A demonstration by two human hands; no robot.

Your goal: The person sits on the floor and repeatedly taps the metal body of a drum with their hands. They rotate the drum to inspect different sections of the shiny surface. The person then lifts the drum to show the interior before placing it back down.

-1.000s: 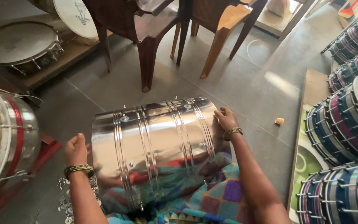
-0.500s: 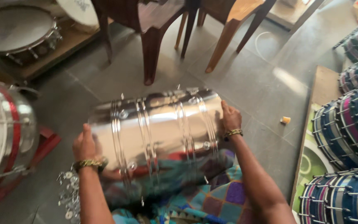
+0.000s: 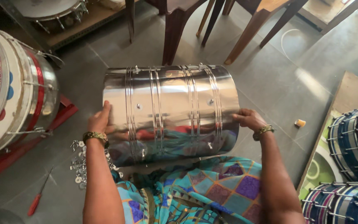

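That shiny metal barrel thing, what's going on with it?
A person sitting on the floor holds a shiny steel drum shell on its side across their lap. The left hand presses one end and the right hand grips the other end. A finished drum with a painted skin stands to the left, and blue and purple drums are stacked on the right. Small metal fittings and a red-handled screwdriver lie on the grey floor.

Shiny ribbed steel drum shell (image 3: 170, 110), lying sideways above lap, reflective.
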